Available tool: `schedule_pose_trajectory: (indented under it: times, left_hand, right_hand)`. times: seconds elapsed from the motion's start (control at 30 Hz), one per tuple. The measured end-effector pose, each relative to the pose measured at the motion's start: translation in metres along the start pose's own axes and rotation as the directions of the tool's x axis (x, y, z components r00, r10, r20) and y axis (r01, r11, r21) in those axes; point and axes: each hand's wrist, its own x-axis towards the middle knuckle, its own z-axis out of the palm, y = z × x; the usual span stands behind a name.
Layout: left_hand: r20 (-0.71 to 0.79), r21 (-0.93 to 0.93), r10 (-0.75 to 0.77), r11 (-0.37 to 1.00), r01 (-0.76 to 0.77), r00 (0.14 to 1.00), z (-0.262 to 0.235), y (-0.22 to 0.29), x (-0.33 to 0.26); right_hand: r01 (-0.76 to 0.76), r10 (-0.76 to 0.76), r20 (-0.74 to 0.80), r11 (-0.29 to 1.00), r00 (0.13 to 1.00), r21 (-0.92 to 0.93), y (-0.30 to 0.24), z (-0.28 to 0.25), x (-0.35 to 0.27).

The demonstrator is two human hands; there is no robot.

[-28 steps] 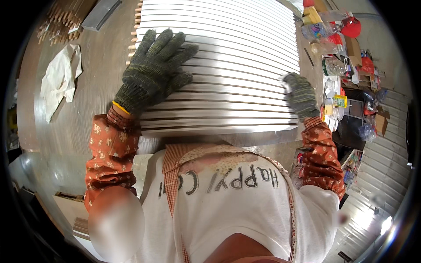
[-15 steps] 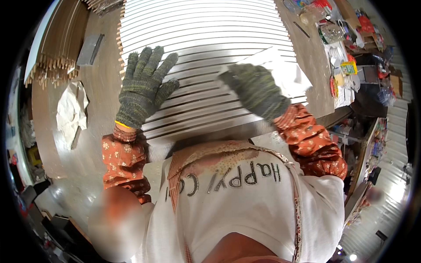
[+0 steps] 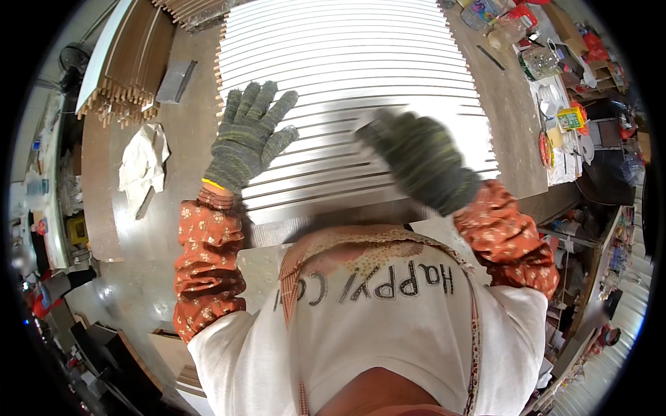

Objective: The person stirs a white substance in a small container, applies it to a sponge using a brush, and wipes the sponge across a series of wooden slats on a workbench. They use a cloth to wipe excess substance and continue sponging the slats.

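Observation:
White slats (image 3: 333, 69) lie side by side in a wide panel before me, with dark gaps between them and wooden peg ends along the left edge. My left hand (image 3: 253, 135), in a dark green knitted glove, rests on the panel's left side, fingers spread. Over the near right part is my right hand (image 3: 423, 156), gloved alike and smeared by motion. Its fingers are curled, and a small greyish edge shows at their tips; what it belongs to is hidden.
On the table (image 3: 104, 201), a crumpled white cloth (image 3: 143, 163) lies left of the panel. Behind it are a grey block (image 3: 176, 82) and a stack of slatted boards (image 3: 128, 59). At right are a dark thin bar (image 3: 490, 57), plastic bottles (image 3: 539, 62) and a yellow packet (image 3: 571, 118).
The whole view has shifted, so the scene sits farther right. A white sheet seen beside my right hand before no longer shows plainly. My left hand remains spread on the slats.

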Motion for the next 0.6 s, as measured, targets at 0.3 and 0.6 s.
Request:
schedule_pose_trajectory:
  times: [0.3, 0.6]
  left_hand:
    - [-0.06, -0.345, -0.345, 0.888, 0.305, 0.937, -0.034, -0.002, -0.026]
    - [-0.682, -0.18, 0.275, 0.835, -0.52, 0.678, -0.229, 0.085, -0.022]
  right_hand:
    - [-0.045, 0.03, -0.366, 0.998, 0.93, -0.033, 0.077, 0.018, -0.045]
    - [-0.506, 0.435, -0.487, 0.862, 0.757, -0.015, 0.155, -0.002, -0.211]
